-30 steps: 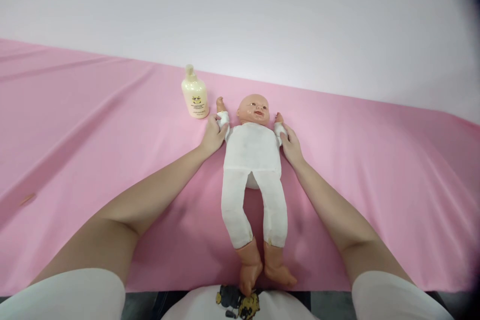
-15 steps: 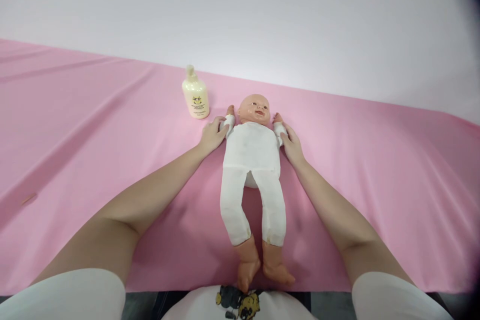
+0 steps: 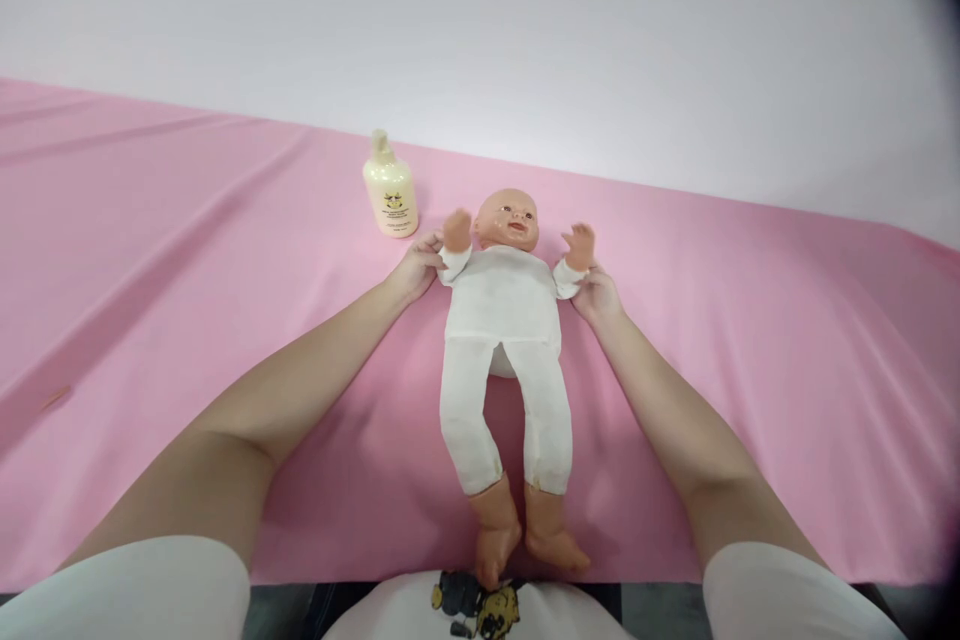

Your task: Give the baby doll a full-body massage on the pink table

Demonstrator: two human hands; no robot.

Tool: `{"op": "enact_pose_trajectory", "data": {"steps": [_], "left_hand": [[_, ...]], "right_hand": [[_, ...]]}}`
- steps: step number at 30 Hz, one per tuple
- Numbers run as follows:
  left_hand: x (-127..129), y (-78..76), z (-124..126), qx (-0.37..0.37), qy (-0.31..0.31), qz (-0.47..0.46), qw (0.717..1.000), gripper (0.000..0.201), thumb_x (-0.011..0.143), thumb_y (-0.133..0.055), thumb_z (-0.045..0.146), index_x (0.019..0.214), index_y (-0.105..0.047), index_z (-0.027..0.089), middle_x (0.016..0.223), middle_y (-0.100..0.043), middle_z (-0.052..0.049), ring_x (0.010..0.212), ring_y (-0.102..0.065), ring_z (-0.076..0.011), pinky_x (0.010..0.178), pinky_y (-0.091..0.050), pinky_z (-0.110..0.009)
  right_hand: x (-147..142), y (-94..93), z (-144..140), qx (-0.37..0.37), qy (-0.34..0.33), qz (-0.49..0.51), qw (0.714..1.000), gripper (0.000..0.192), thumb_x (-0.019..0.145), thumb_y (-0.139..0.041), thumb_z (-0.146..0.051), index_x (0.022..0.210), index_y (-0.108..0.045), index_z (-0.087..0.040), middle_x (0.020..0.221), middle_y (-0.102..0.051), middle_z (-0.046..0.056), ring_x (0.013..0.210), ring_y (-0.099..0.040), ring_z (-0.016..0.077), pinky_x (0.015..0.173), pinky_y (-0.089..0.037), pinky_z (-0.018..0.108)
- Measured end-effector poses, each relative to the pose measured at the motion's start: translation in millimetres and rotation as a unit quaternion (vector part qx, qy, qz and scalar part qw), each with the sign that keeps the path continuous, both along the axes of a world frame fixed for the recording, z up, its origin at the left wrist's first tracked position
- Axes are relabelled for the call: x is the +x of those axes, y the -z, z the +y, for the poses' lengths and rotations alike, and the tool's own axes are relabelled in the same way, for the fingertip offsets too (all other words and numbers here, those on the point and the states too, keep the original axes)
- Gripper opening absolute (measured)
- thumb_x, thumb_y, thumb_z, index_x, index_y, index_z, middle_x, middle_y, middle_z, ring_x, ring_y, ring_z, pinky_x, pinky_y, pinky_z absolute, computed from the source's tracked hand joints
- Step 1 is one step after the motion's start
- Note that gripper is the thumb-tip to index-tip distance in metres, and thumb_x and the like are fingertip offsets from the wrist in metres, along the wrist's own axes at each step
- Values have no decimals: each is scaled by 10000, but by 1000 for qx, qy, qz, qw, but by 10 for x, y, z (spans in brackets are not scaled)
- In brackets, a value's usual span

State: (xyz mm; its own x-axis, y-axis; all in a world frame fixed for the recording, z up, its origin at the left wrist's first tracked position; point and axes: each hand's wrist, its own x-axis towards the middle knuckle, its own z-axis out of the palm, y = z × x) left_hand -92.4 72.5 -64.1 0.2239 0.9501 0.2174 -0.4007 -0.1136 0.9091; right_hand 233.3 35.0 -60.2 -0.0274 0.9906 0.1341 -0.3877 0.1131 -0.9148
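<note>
A baby doll (image 3: 502,300) in white cloth top and trousers lies on its back, head away from me and bare feet near the table's front edge. White smears show on its face. My left hand (image 3: 420,263) is closed on the doll's sleeved arm at the left, fingers partly hidden behind it. At the other side my right hand (image 3: 598,294) grips the doll's other sleeved arm, some fingertips out of sight behind the cuff. Both doll hands point upward, palms in view.
A cream pump bottle (image 3: 391,195) with a cartoon label stands just beyond my left hand. Pink cloth (image 3: 225,250) with folds covers the table. A small thin brownish strip (image 3: 56,397) lies far left. Behind the table is a white wall (image 3: 480,40).
Both doll arms have turned and lifted outward, so its hands now stand up. My hands moved with them, the right one slightly outward. The bottle and the doll's body stayed put.
</note>
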Motion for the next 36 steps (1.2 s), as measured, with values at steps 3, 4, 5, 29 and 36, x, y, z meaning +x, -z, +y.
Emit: {"op": "enact_pose_trajectory", "data": {"steps": [3, 4, 5, 29, 36], "left_hand": [[-18, 30, 1, 58, 101, 72, 991, 238, 470, -807, 170, 453, -571, 184, 557, -632, -25, 764, -660, -233, 760, -498, -369], [-18, 34, -3, 74, 120, 102, 985, 296, 465, -829, 171, 403, -540, 186, 520, -618, -31, 762, -658, -234, 752, -496, -367], [-17, 34, -7, 85, 128, 127, 980, 332, 467, -843, 172, 375, -524, 188, 496, -609, -34, 758, -654, -230, 745, -493, -362], [18, -14, -77, 95, -111, 198, 969, 620, 760, -758, 422, 1308, -526, 244, 1246, -650, -95, 778, -648, -154, 659, -515, -283], [-2, -46, -120, 131, -184, 356, 907, 485, 886, -572, 439, 1280, -622, 161, 1229, -670, -120, 991, -647, -233, 892, -525, -383]], "right_hand": [[-5, -8, -55, 39, -75, -84, 993, 290, 549, -744, -184, 534, -459, -234, 577, -575, -10, 814, -639, 215, 877, -512, 382], [-10, -12, -70, 50, -96, -116, 987, 347, 532, -758, -167, 488, -420, -231, 529, -545, -8, 806, -634, 219, 875, -504, 383], [-15, -17, -82, 57, -109, -139, 983, 376, 520, -763, -152, 459, -400, -229, 498, -528, -6, 799, -629, 219, 874, -497, 382], [-10, 96, 25, 32, 69, -93, 993, 551, 698, -812, -389, 1165, -528, -317, 1080, -713, 2, 889, -678, 189, 773, -553, 326], [17, 216, 95, 54, 59, -165, 983, 542, 770, -736, -555, 1214, -578, -288, 1197, -708, 52, 1015, -685, 229, 903, -547, 394]]}}
